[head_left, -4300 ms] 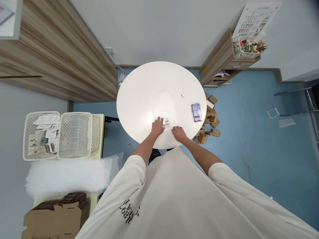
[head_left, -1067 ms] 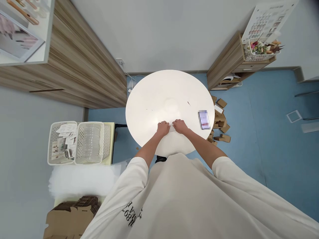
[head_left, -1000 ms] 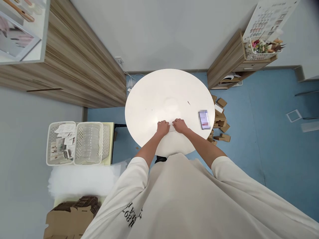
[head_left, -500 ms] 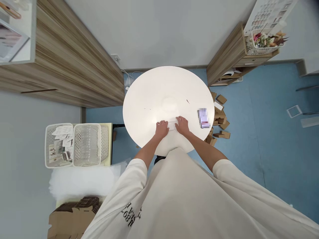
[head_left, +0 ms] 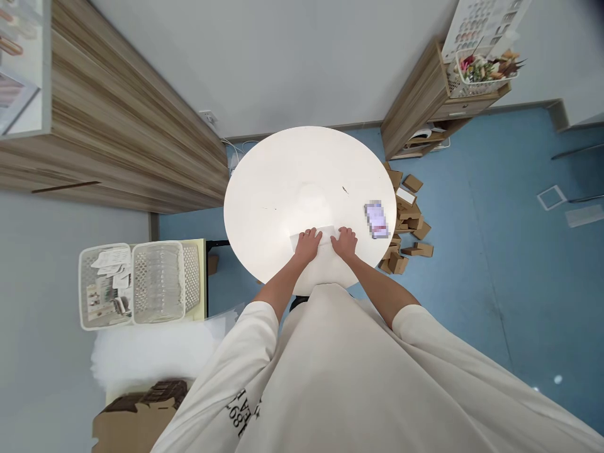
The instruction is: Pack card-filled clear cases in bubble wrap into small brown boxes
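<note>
A thin white sheet (head_left: 326, 234) lies near the front edge of the round white table (head_left: 264, 170), its pale colour almost lost against the tabletop. Across its left part rests my left hand (head_left: 307, 244), fingers bent over the sheet, with a corner showing beyond them. My right hand (head_left: 345, 243) is at the sheet's right end, its thumb against the edge and its fingers curled. The part of the sheet beneath my left palm is hidden.
A phone with a blurred screen (head_left: 376, 219) lies on the table's right side. Small cardboard boxes (head_left: 409, 217) are heaped on the floor. Left are white baskets (head_left: 131, 286), a stack of white sheets (head_left: 151, 352) and flattened cardboard (head_left: 134, 428). Wooden cabinets (head_left: 141, 126) flank the wall.
More of the white sheet shows now, with a corner out to the left of my left hand. My right hand's fingers are more curled. The view has shifted slightly.
</note>
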{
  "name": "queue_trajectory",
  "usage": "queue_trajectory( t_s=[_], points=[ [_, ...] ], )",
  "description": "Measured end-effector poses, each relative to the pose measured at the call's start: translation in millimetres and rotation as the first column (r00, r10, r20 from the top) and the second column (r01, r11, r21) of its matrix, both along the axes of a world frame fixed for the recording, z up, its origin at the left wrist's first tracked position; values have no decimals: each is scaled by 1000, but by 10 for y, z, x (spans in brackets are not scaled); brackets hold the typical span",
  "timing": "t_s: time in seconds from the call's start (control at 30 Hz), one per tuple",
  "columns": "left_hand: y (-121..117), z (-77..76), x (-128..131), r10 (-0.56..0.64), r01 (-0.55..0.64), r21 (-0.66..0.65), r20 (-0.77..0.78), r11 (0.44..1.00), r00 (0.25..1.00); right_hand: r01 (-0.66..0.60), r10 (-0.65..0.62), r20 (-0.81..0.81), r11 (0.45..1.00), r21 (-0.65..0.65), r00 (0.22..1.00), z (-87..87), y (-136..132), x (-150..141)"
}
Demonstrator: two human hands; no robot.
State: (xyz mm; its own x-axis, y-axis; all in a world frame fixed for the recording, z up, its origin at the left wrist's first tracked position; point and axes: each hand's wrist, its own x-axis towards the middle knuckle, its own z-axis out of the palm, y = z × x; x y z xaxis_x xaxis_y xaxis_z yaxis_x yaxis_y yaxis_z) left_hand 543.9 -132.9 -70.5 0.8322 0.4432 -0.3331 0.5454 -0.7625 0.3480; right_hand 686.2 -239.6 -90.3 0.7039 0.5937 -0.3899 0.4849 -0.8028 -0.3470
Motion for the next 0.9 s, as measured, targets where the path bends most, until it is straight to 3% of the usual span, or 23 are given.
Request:
queue_trajectory(
  t_s=[0.3, 0.53, 0.77, 0.9],
  points=[
    [-14, -7, 41, 30, -30, 9, -59, 1000, 998, 8, -8, -9, 999, 32, 1000, -92, 33, -66],
    [26, -50, 38, 62, -62, -10, -14, 998, 998, 63, -60, -99, 998, 26, 993, -28, 112, -60],
    [58, 20, -52, 146, -139, -80, 79, 987, 986, 252, -163, -405, 951, 178, 900, 113, 104, -53],
    [26, 49, -89, 195, -189, -78, 80, 979, 977, 261, -153, -430, 944, 203, 890, 191, 174, -142]
  ],
)
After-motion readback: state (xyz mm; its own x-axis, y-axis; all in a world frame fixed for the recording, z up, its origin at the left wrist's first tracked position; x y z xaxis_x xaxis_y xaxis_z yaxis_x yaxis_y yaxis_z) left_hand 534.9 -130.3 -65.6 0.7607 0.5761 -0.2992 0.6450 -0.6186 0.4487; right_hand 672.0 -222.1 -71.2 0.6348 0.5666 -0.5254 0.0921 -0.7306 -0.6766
